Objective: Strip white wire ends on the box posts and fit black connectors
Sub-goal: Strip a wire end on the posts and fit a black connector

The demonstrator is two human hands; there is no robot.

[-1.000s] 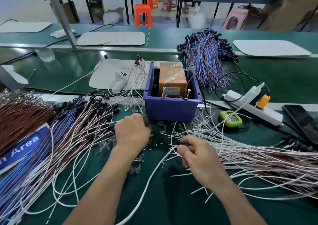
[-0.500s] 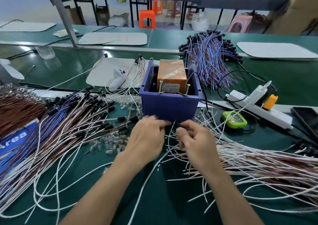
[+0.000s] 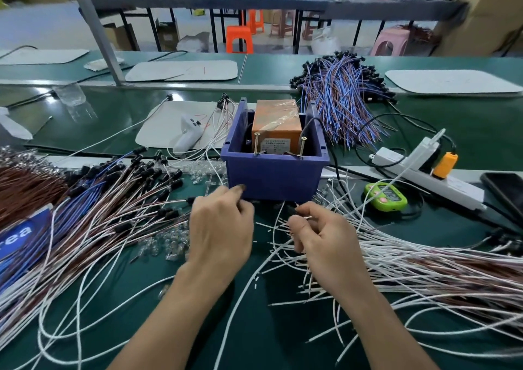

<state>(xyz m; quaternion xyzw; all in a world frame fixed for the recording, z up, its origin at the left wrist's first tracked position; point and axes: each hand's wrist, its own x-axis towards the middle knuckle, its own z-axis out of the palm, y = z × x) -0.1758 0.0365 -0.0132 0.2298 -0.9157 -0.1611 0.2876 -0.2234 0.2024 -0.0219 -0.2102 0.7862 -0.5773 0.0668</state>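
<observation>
A blue plastic box (image 3: 273,177) stands mid-bench with an orange block (image 3: 276,124) inside and two brass screw posts (image 3: 302,147) at its front rim. My left hand (image 3: 219,228) sits just in front of the box with fingers curled; whatever it holds is hidden. My right hand (image 3: 322,236) pinches a small black connector (image 3: 293,209) at its fingertips, with a white wire (image 3: 246,290) trailing from under it toward me. A heap of loose white wires (image 3: 424,262) spreads to the right.
Finished wires with black connectors (image 3: 119,188) lie in a pile on the left beside clear small parts (image 3: 167,245). A blue-and-brown wire bundle (image 3: 339,100), power strip (image 3: 424,168), green counter (image 3: 386,197) and phone (image 3: 506,191) sit to the right and behind.
Both hands moved forward from the bench toward the box front and closer together. The right hand now pinches a black connector at its fingertips.
</observation>
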